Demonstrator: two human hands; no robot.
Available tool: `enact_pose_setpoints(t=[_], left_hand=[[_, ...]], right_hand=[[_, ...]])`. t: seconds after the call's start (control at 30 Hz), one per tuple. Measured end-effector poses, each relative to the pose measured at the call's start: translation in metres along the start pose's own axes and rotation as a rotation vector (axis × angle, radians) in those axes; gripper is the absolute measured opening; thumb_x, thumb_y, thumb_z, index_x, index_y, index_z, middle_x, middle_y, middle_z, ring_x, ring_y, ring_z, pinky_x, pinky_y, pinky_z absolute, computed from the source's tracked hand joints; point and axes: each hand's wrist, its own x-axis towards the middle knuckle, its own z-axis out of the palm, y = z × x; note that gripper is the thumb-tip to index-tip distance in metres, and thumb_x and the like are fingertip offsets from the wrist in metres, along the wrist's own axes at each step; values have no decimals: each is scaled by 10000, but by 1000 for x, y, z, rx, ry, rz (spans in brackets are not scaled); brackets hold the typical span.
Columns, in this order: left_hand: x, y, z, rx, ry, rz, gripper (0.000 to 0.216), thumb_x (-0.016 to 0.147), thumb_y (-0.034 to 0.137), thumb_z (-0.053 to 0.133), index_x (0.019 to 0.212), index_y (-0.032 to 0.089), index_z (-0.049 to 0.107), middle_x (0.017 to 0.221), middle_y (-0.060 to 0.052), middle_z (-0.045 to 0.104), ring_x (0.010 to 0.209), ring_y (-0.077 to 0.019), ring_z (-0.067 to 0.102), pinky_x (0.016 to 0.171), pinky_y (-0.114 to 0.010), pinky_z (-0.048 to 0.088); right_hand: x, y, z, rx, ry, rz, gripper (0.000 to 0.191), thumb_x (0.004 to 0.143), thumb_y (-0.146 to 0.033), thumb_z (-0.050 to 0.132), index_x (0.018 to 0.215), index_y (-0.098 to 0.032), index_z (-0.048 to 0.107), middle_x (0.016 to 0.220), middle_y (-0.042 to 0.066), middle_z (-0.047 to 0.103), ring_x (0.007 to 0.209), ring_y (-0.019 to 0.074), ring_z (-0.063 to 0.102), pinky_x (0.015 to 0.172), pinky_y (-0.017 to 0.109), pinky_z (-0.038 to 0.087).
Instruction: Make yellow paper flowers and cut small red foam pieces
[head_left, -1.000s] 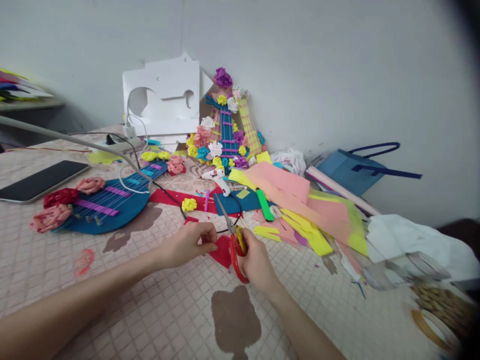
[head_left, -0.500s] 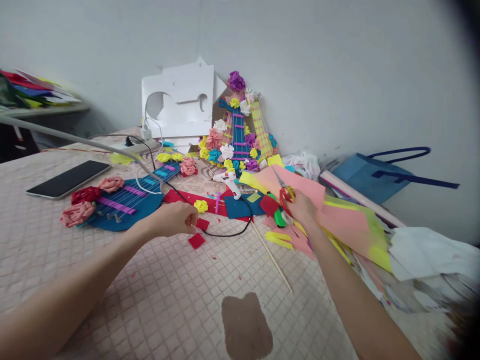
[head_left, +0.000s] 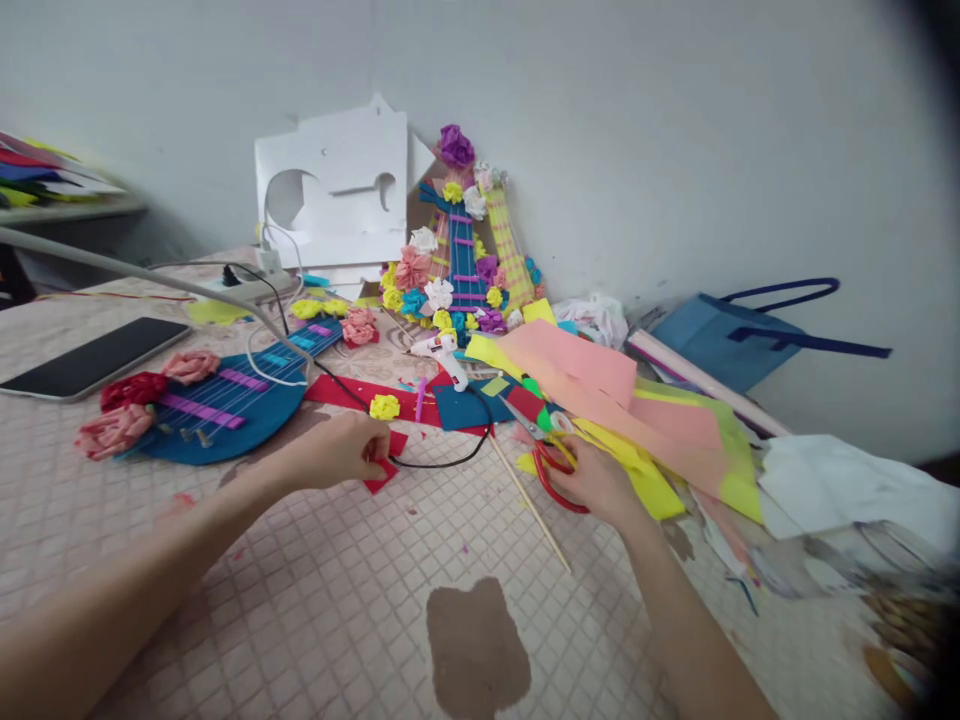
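Ok, left hand (head_left: 337, 452) is pinching red felt scrap (head_left: 381, 473) mid-frame, touching black cable (head_left: 442, 460). Right hand (head_left: 596, 482) is gripping red scissors (head_left: 551, 470) right of center, blades nearly shut. Risks imo: snagging cable, scrap slipping, tips catching paper pile (head_left: 645, 420).

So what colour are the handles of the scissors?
Red, on the scissors under the right hand, in the head view.

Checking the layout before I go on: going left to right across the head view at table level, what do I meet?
Black phone → blue felt guitar → left hand on a red felt piece → wooden stick → right hand holding red-handled scissors → blue bag.
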Motion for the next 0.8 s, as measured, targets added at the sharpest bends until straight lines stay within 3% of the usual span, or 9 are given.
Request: enact_pose_setpoints(t=[0.13, 0.3, 0.43, 0.57, 0.67, 0.8], left_hand=[[3, 8, 2, -245, -52, 16, 160, 721, 322, 598, 730, 167, 565, 639, 17, 609, 584, -122, 544, 535, -206, 373], [3, 13, 7, -352, -53, 80, 186, 769, 333, 557, 799, 151, 588, 694, -3, 623, 608, -116, 542, 547, -204, 397], [0, 19, 8, -324, -108, 115, 200, 798, 336, 529, 819, 151, 604, 715, -13, 629, 605, -116, 538, 546, -208, 400], [-4, 27, 11, -196, 6, 95, 201, 791, 308, 538, 902, 164, 622, 780, -26, 646, 663, -134, 563, 592, -223, 409], [-5, 28, 13, -131, 22, 84, 194, 790, 311, 540, 889, 168, 625, 768, -23, 648, 664, -141, 569, 599, -230, 403], [-6, 24, 8, -100, 2, 80, 213, 801, 335, 522, 894, 168, 615, 738, -17, 644, 641, -141, 566, 588, -230, 400]], right_hand=[[-1, 6, -7, 3, -13, 6, 283, 742, -425, 604, 921, -207, 612, 819, 67, 696, 750, 245, 636, 567, 268, 360], [-2, 23, -18, 99, 50, -3, 257, 707, -415, 615, 827, -189, 599, 818, 58, 672, 709, 217, 610, 581, 269, 383], [-6, 25, -24, 239, 6, 3, 239, 715, -398, 614, 816, -184, 582, 774, 38, 651, 673, 193, 597, 572, 263, 394], [-13, 12, -26, 388, -89, -47, 212, 766, -403, 571, 802, -195, 564, 706, 11, 621, 630, 173, 589, 547, 250, 399], [-18, 4, -23, 267, -45, -52, 209, 734, -392, 610, 815, -206, 558, 708, 9, 628, 633, 184, 588, 554, 258, 388], [-21, 3, -15, 99, 8, -66, 296, 733, -352, 626, 982, -203, 569, 854, 57, 677, 788, 236, 626, 623, 281, 396]])
